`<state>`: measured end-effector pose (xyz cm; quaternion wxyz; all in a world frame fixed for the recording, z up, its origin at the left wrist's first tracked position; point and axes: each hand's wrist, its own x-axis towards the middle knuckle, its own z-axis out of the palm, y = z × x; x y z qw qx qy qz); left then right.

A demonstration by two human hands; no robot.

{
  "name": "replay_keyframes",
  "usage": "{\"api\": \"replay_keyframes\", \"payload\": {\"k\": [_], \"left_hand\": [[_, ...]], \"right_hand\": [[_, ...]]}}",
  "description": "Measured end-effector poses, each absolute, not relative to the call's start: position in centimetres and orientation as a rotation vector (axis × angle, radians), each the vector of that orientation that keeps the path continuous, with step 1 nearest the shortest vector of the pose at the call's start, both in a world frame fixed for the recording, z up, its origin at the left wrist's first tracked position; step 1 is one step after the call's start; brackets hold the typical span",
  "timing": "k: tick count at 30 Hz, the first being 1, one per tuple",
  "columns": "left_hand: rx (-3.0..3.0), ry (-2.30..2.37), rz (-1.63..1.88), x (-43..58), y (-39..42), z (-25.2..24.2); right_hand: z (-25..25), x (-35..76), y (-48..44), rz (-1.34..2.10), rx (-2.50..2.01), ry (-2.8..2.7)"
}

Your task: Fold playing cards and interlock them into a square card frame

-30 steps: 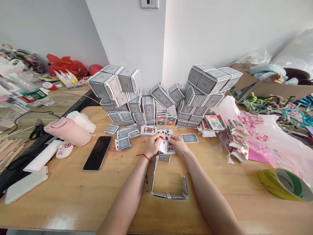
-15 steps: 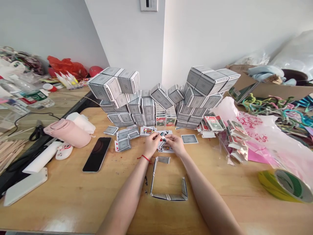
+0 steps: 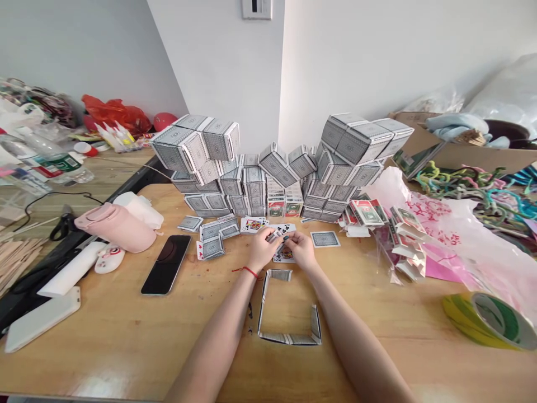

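My left hand (image 3: 262, 249) and my right hand (image 3: 302, 248) meet fingertip to fingertip above several face-up playing cards (image 3: 285, 256). Both are closed in a pinch; a small pale thing between them is too hidden to name. Another face-up card (image 3: 251, 224) lies just beyond my left hand, and a face-down card (image 3: 325, 239) to the right of my right hand. Between my forearms stands an open-cornered frame of folded cards (image 3: 289, 338). Folded card pieces (image 3: 212, 246) sit left of my hands.
Behind the cards rises a structure of grey-backed card blocks (image 3: 251, 184). A phone (image 3: 166, 265) and pink bottle (image 3: 121, 226) are on the left. Opened card boxes (image 3: 406, 240), pink-white plastic (image 3: 444, 224) and a tape roll (image 3: 489, 319) lie on the right.
My fingertips have drawn closer together, and my left fingers have shifted slightly right and down. The small pale thing between them is now more covered. The surrounding cards have not moved.
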<state>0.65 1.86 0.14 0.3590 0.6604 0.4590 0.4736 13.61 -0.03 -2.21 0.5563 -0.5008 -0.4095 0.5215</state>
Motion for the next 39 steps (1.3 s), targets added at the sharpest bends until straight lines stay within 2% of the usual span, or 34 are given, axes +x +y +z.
{"api": "replay_keyframes", "payload": {"k": [3,9,17,24,33,39], "left_hand": [[1.742,1.221,1.236,0.7,1.5,0.3],[1.452,1.250,1.254,0.7,1.9,-0.3],[1.426,1.180,1.252,0.3,2.3,0.1],[1.412,1.062,1.195,0.6,2.1,-0.7],[1.603,1.140,1.061,0.1,2.6,-1.1],[1.464,1.179,1.275,0.1,2.6,-0.9]], "right_hand": [[-2.2,13.6,-0.1,1.165,-1.206,-1.055],[-1.3,12.9,-0.6,0.984,-1.281,-1.178],[-1.8,13.3,-0.2,1.281,-1.104,-0.959],[-1.4,13.9,0.0,1.256,-0.906,-0.739],[-1.6,14.8,0.1,1.042,-1.103,-0.940],[-1.6,14.4,-0.2,1.301,-1.075,-0.901]]}}
